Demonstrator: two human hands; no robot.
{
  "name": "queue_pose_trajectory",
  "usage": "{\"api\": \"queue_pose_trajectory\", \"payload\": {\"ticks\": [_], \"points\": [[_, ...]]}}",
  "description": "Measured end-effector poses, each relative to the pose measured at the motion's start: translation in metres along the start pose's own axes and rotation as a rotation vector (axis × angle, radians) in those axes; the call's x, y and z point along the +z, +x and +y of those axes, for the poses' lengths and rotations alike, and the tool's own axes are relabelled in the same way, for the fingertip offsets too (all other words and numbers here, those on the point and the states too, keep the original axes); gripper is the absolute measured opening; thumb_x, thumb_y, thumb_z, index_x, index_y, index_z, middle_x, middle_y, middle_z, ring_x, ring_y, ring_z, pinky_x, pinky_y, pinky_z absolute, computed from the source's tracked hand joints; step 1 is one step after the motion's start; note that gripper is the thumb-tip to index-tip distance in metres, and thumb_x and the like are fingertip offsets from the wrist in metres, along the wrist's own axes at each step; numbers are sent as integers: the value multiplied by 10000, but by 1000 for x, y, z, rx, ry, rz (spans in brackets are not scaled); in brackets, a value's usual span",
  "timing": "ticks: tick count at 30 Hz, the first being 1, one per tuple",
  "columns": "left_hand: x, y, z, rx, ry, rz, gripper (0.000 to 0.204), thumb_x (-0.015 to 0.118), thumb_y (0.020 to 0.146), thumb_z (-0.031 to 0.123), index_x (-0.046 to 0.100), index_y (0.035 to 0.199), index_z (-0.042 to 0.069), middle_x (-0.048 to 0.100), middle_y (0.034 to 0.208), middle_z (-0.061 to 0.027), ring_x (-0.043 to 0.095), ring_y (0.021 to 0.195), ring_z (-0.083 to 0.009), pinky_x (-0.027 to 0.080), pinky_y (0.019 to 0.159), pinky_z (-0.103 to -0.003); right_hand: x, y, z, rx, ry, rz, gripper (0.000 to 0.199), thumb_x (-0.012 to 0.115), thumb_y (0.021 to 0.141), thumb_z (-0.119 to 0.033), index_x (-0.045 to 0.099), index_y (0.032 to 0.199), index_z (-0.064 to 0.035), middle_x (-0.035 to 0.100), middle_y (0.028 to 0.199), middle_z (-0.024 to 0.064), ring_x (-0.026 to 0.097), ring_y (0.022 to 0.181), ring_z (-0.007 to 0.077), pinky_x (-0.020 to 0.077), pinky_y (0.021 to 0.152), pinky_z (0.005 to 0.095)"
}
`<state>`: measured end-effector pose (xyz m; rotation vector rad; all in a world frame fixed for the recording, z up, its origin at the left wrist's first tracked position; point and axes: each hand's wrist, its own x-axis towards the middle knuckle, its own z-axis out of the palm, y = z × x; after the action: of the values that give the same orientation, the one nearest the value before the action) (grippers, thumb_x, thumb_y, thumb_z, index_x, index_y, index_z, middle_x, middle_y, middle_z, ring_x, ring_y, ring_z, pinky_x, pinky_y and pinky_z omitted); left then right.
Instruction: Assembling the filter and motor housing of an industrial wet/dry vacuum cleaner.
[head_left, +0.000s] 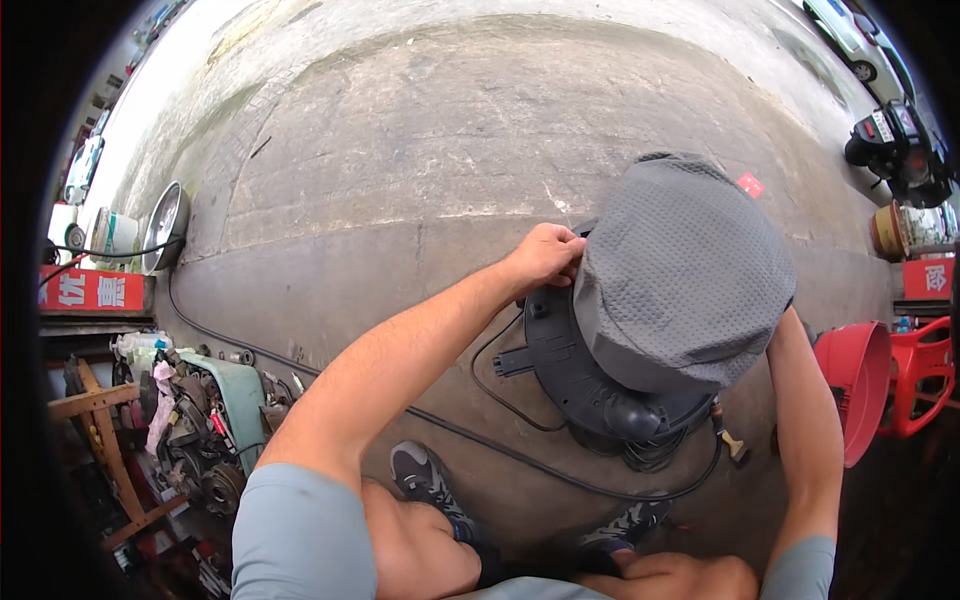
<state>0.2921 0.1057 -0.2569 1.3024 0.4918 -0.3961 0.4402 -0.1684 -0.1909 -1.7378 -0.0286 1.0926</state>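
Observation:
A grey dimpled cloth cover (690,270), shaped like a filter bag, sits over the upper part of a round black plastic housing (560,350) that looks like a shop vacuum's head. My left hand (548,256) is closed at the cover's left edge, thumb and fingers pinched on the cloth beside the housing's rim. On the far right side my right forearm reaches up behind the cover, which hides that hand and its fingers. Below the housing, a coiled black cord (655,450) shows, and a small paintbrush (735,446) lies close by.
A black hose (480,446) runs across the concrete past my shoes. Car parts and a pale green container (225,400) crowd the left, below a metal basin (166,228). To the right are a red tub (853,390), a red plastic chair (925,370) and a parked scooter (900,150).

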Motion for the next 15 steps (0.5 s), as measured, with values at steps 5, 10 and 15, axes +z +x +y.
{"api": "queue_pose_trajectory", "payload": {"ticks": [5, 10, 15], "points": [[-1, -7, 6, -89, -24, -119, 223, 625, 972, 204, 648, 1069, 4, 695, 943, -73, 680, 770, -141, 596, 643, -305, 43, 36, -52, 58, -214, -54, 461, 614, 979, -258, 564, 1354, 6, 644, 1262, 133, 628, 1094, 203, 523, 916, 347], [1, -16, 14, -35, 130, -94, 192, 624, 940, 167, 682, 960, -15, 703, 785, -90, 684, 662, -142, 588, 609, -294, 72, 61, -77, 97, -338, -70, 460, 616, 978, -257, 565, 1353, 6, 644, 1262, 132, 627, 1094, 203, 522, 916, 347], [5, -11, 15, 0, 238, -61, 188, 620, 894, 169, 696, 913, -2, 705, 715, -87, 695, 656, -159, 573, 633, -318, 68, 71, -81, 120, -384, -57, 459, 619, 977, -255, 566, 1352, 5, 644, 1261, 131, 627, 1093, 202, 522, 916, 346]]}}
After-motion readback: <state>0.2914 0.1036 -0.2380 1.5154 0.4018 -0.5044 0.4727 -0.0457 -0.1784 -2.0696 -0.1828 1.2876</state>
